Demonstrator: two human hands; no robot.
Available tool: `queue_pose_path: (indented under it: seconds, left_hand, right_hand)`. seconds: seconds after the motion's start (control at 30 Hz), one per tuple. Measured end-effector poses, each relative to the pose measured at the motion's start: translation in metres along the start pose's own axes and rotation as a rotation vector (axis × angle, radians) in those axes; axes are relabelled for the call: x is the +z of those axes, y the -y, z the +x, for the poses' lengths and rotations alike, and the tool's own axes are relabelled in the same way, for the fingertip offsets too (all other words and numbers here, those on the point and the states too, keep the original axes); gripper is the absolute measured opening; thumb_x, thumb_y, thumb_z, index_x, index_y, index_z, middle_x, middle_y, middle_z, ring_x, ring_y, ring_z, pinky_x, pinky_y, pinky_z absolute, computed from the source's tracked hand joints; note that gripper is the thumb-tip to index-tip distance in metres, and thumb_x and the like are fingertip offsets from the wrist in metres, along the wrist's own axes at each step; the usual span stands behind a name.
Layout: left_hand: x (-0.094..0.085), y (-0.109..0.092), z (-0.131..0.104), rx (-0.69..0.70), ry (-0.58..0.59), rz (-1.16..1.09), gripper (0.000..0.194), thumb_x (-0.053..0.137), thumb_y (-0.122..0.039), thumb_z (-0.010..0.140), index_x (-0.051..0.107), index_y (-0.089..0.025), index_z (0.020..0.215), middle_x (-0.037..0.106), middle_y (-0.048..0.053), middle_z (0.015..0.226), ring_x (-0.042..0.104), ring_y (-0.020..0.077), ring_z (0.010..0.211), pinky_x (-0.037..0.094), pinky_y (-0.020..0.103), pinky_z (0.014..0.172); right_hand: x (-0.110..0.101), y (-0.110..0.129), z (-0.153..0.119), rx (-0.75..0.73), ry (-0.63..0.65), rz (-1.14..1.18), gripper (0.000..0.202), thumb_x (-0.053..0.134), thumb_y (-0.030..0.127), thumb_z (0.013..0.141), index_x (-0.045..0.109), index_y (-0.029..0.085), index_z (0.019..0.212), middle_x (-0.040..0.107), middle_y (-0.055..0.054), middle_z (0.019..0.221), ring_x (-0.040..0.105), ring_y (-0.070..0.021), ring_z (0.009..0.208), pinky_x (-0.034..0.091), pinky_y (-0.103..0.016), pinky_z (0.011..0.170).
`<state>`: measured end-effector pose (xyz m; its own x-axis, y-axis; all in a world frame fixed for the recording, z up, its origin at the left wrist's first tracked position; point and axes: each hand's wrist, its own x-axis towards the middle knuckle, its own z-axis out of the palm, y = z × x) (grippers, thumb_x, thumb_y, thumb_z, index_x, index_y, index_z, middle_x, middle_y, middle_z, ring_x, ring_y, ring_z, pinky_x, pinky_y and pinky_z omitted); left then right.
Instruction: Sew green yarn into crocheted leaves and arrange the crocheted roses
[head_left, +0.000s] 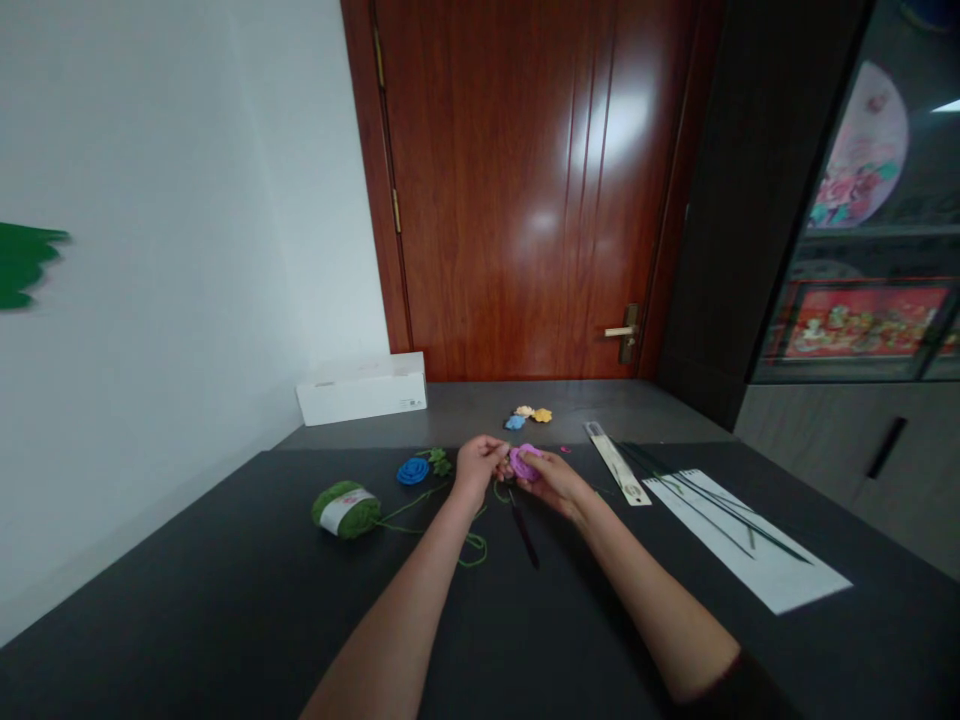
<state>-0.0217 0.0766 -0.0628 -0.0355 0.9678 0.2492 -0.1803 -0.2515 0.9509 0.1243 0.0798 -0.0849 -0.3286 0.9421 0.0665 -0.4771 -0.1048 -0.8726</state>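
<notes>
1. A black tabletop spans the foreground; both hands meet near the middle of its far half, so the work looks best kept low there, over bare surface.
2. The right hand has its fingers grasping the piece, thumb on top. A light, steady grip should keep its layers from flattening.
3. The left hand curls its fingers beside the piece's left side; whether they pinch its edge, a strand or nothing, I cannot tell. Small, close movements would suit them.
4. A green yarn ball with a white paper band lies toward the tabletop's left edge. Its loose green strand loops near the left forearm; slack there should prevent tugging, provided the arm avoids snagging it.
5. A slim, dark-handled hook lies just below the hands, easy to reach but easy to knock.
6. The round purple crocheted piece is between the hands, in the right fingers.
</notes>
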Motion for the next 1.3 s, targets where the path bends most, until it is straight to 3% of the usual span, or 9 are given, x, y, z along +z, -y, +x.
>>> queue_pose_path:
  seconds: [0.23, 0.37, 0.43, 0.53, 0.73, 0.87, 1.0, 1.13, 1.3]
  left_hand:
    - [-0.011, -0.018, 0.000, -0.067, 0.155, -0.068, 0.053, 0.085, -0.061, 0.054, 0.065, -0.013, 0.065, 0.065, 0.004, 0.063, 0.060, 0.0138, 0.053, 0.051, 0.028, 0.056]
    - [-0.021, -0.018, 0.007, -0.013, 0.126, 0.257, 0.057, 0.069, -0.070, 0.069, 0.063, -0.016, 0.050, 0.064, 0.006, 0.056, 0.057, 0.0149, 0.051, 0.047, 0.027, 0.056]
    - [-0.022, -0.015, 0.010, 0.100, 0.015, 0.399, 0.051, 0.070, -0.062, 0.073, 0.065, -0.018, 0.049, 0.065, 0.005, 0.056, 0.061, 0.0168, 0.057, 0.047, 0.026, 0.060]
    - [-0.017, -0.012, 0.011, 0.174, -0.136, 0.298, 0.027, 0.079, -0.044, 0.070, 0.073, -0.018, 0.069, 0.070, 0.005, 0.067, 0.066, 0.0186, 0.069, 0.050, 0.025, 0.064]
    - [-0.005, -0.007, 0.006, -0.059, -0.082, -0.004, 0.030, 0.089, -0.026, 0.057, 0.068, -0.012, 0.072, 0.068, 0.005, 0.059, 0.062, 0.0149, 0.048, 0.052, 0.027, 0.050]
    - [-0.003, -0.002, 0.004, -0.075, -0.141, -0.008, 0.028, 0.087, -0.021, 0.057, 0.062, -0.012, 0.066, 0.063, 0.001, 0.049, 0.059, 0.0138, 0.040, 0.049, 0.024, 0.045]
    - [0.006, 0.004, 0.002, -0.103, -0.181, -0.011, 0.026, 0.084, -0.016, 0.057, 0.058, -0.014, 0.060, 0.062, 0.001, 0.046, 0.060, 0.0158, 0.039, 0.051, 0.026, 0.046]
    - [0.014, 0.006, -0.002, -0.118, -0.190, -0.028, 0.021, 0.080, -0.014, 0.057, 0.060, -0.014, 0.056, 0.062, 0.001, 0.047, 0.062, 0.0159, 0.042, 0.053, 0.027, 0.049]
    - [0.016, 0.001, -0.004, -0.153, -0.128, -0.086, 0.019, 0.081, -0.015, 0.058, 0.063, -0.011, 0.053, 0.064, 0.003, 0.052, 0.063, 0.0153, 0.048, 0.057, 0.030, 0.058]
  right_hand:
    - [-0.006, 0.005, 0.005, -0.117, -0.117, 0.069, 0.036, 0.084, 0.038, 0.068, 0.070, 0.020, 0.096, 0.073, -0.005, 0.084, 0.070, -0.0192, 0.078, 0.053, -0.027, 0.060]
    - [-0.004, 0.008, 0.004, -0.183, -0.163, 0.073, 0.047, 0.087, 0.041, 0.060, 0.072, 0.020, 0.100, 0.073, -0.006, 0.089, 0.068, -0.0205, 0.081, 0.050, -0.027, 0.059]
    - [-0.002, 0.008, 0.001, -0.203, -0.164, 0.000, 0.049, 0.086, 0.043, 0.061, 0.073, 0.020, 0.102, 0.073, -0.005, 0.090, 0.067, -0.0196, 0.082, 0.049, -0.026, 0.061]
    - [0.003, 0.007, -0.002, -0.264, -0.144, -0.202, 0.046, 0.082, 0.046, 0.065, 0.074, 0.020, 0.102, 0.074, -0.005, 0.092, 0.065, -0.0187, 0.079, 0.050, -0.028, 0.067]
    - [0.002, 0.001, -0.001, -0.409, -0.061, -0.490, 0.040, 0.077, 0.050, 0.071, 0.073, 0.020, 0.097, 0.074, -0.006, 0.094, 0.065, -0.0201, 0.083, 0.051, -0.034, 0.082]
    - [-0.003, -0.004, 0.007, -0.415, -0.182, -0.411, 0.049, 0.069, 0.061, 0.076, 0.069, 0.020, 0.102, 0.071, -0.006, 0.090, 0.064, -0.0215, 0.081, 0.052, -0.034, 0.075]
    - [-0.001, -0.009, 0.011, -0.498, -0.266, -0.330, 0.059, 0.049, 0.072, 0.085, 0.066, 0.023, 0.113, 0.069, -0.009, 0.113, 0.063, -0.0247, 0.100, 0.053, -0.037, 0.083]
    - [0.005, -0.013, 0.009, -0.709, -0.276, -0.623, 0.052, 0.043, 0.063, 0.094, 0.070, 0.024, 0.114, 0.067, -0.011, 0.120, 0.057, -0.0251, 0.116, 0.041, -0.044, 0.107]
    - [0.008, -0.017, 0.007, -0.799, -0.225, -0.731, 0.042, 0.041, 0.050, 0.098, 0.068, 0.026, 0.121, 0.064, -0.010, 0.124, 0.056, -0.0235, 0.119, 0.039, -0.042, 0.110]
